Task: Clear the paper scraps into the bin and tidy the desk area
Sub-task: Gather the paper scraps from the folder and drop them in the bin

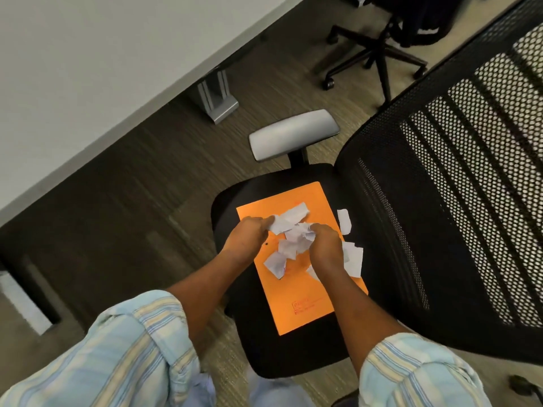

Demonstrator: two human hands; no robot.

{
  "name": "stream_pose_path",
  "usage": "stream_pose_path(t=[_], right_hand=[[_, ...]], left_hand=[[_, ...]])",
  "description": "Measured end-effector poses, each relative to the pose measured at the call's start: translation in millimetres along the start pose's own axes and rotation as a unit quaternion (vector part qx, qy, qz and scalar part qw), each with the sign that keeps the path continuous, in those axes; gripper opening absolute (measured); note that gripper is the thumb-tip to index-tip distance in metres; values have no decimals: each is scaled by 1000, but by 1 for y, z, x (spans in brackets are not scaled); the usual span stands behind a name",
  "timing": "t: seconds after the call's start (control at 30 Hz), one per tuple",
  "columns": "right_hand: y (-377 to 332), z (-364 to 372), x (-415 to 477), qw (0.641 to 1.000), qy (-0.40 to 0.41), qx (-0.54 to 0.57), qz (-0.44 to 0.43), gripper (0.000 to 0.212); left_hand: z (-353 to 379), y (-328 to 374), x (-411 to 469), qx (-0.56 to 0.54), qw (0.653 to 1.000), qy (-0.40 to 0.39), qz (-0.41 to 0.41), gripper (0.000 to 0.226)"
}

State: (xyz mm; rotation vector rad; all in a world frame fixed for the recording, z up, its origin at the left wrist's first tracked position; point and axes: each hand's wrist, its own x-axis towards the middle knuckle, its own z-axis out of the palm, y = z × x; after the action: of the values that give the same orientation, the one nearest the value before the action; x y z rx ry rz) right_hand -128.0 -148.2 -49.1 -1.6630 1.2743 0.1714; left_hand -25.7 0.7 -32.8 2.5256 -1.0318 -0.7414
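Note:
An orange envelope lies flat on the black seat of an office chair. Several torn white paper scraps are heaped on its upper half. My left hand pinches scraps at the left side of the heap. My right hand grips crumpled scraps at the right side. One loose scrap lies on the bare seat to the right of the envelope. Another white piece sticks out past my right hand at the envelope's edge. No bin is in view.
The chair's black mesh backrest rises on the right and its grey armrest juts out beyond the seat. A white desk with a grey leg fills the upper left. A second chair's wheeled base stands behind.

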Motion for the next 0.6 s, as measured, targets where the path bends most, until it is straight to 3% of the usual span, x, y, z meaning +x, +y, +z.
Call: stream_pose_path(t=[0.2,0.33,0.43,0.6], right_hand=[[-10,7,-22,998,42,46,25,27],[-20,18,-49,997,41,-2,-73,31],[-34,35,-63,996,30,-16,-78,33],[-52,72,-85,983,-37,-62,-170,28]], left_hand=[[-12,-14,-24,-80,995,27,-54,40],[-27,-32,-47,-112,988,75,-75,41],[-36,-47,-66,-109,983,101,-112,41],[-47,-78,-101,-113,974,135,-144,39]])
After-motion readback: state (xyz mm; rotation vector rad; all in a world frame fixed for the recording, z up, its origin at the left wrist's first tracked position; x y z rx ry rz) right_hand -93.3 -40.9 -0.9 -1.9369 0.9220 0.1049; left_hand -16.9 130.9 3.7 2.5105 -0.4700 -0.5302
